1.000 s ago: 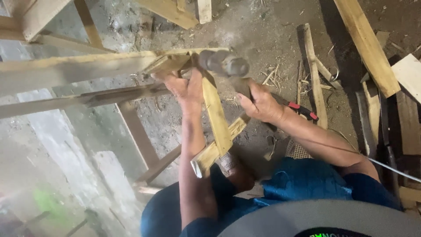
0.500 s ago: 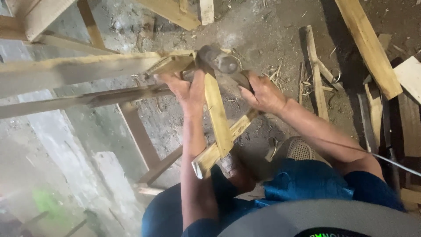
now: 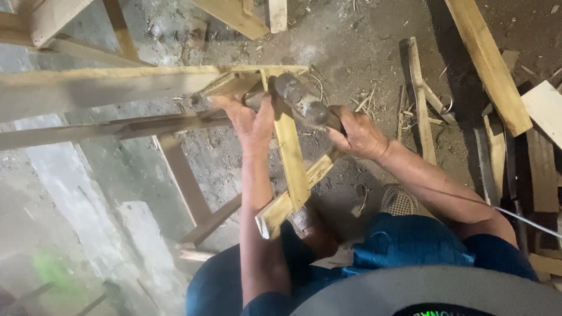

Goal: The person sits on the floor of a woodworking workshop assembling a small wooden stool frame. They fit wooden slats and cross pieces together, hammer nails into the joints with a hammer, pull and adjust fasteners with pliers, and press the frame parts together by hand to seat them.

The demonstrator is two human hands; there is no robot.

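The right hand (image 3: 358, 133) was closed around the handle of a hammer (image 3: 300, 100), whose head rested at the corner joint of the wooden frame (image 3: 146, 88). The left hand (image 3: 249, 120) lay spread against the frame's upright slat (image 3: 291, 158), steadying it above the dirt floor (image 3: 351, 52).

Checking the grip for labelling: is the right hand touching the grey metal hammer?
Touching. The head view shows the right hand wrapped around the handle of the grey metal hammer, with no gap between them.
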